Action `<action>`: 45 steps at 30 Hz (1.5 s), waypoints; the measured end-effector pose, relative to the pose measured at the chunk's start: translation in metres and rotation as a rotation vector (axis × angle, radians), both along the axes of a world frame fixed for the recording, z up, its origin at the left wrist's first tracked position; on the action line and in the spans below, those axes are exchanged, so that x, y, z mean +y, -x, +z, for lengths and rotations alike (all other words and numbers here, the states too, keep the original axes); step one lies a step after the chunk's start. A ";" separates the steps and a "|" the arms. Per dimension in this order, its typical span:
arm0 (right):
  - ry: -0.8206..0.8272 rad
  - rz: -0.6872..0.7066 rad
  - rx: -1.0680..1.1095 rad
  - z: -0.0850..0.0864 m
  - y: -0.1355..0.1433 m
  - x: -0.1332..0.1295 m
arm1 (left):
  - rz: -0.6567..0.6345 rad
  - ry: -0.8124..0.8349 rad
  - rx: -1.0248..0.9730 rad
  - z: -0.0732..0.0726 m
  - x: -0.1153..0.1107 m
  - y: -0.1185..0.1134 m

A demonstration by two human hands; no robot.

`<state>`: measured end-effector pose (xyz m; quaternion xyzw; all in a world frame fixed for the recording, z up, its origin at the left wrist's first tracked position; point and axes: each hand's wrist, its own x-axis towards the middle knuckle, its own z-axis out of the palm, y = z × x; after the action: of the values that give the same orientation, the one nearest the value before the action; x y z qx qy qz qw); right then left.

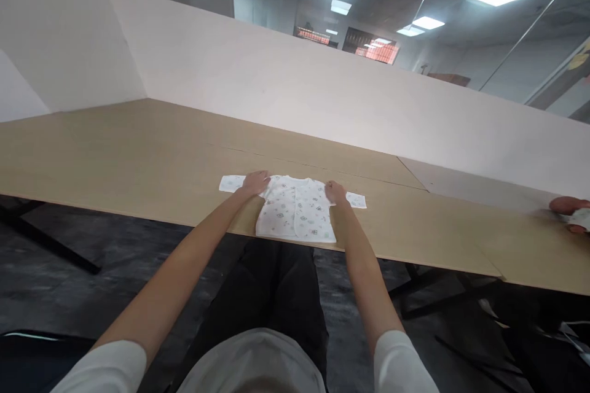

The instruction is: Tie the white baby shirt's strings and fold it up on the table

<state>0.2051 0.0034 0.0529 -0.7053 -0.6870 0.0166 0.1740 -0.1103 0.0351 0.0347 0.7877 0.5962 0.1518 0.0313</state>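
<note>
A small white baby shirt (295, 209) with a scattered print lies spread flat on the table, its hem close to the front edge. Its sleeves stretch out to both sides. My left hand (256, 183) is closed on the left sleeve where it meets the shoulder, and the cuff shows beyond it. At the opposite shoulder, my right hand (335, 191) has its fingers curled on the other sleeve, whose end sticks out past the hand. The hands cover parts of both sleeves, and the fingertips are hard to make out.
The long wooden table (115, 153) runs along a white low wall (276, 86) with glass above it. At the far right edge, a reddish-brown object with white cloth (571, 209) sits on the tabletop. Black table legs (50, 239) stand underneath.
</note>
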 end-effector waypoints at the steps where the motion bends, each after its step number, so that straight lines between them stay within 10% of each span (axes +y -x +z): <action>1: 0.022 -0.026 -0.025 -0.004 -0.004 0.002 | 0.057 0.019 0.031 -0.001 0.004 0.007; 8: 0.161 -0.041 -0.210 -0.005 -0.029 -0.011 | 0.029 0.025 0.073 0.006 0.013 0.032; 16: -0.284 -0.152 -0.322 0.109 -0.054 0.007 | 0.053 -0.295 -0.056 0.117 0.045 0.034; 20: -0.471 -0.050 -0.359 0.124 -0.063 -0.006 | 0.067 -0.417 -0.043 0.143 0.025 0.036; 32: 0.061 0.450 -0.565 -0.004 -0.067 -0.121 | -0.421 -0.144 0.073 0.015 -0.066 0.088; 45: -0.063 -0.184 -0.107 -0.037 -0.132 -0.145 | 0.071 -0.082 -0.197 -0.020 -0.067 0.143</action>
<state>0.3368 -0.1412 0.0154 -0.7595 -0.6277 -0.0589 0.1600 -0.2532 -0.0322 0.0148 0.7480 0.6110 0.2538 0.0519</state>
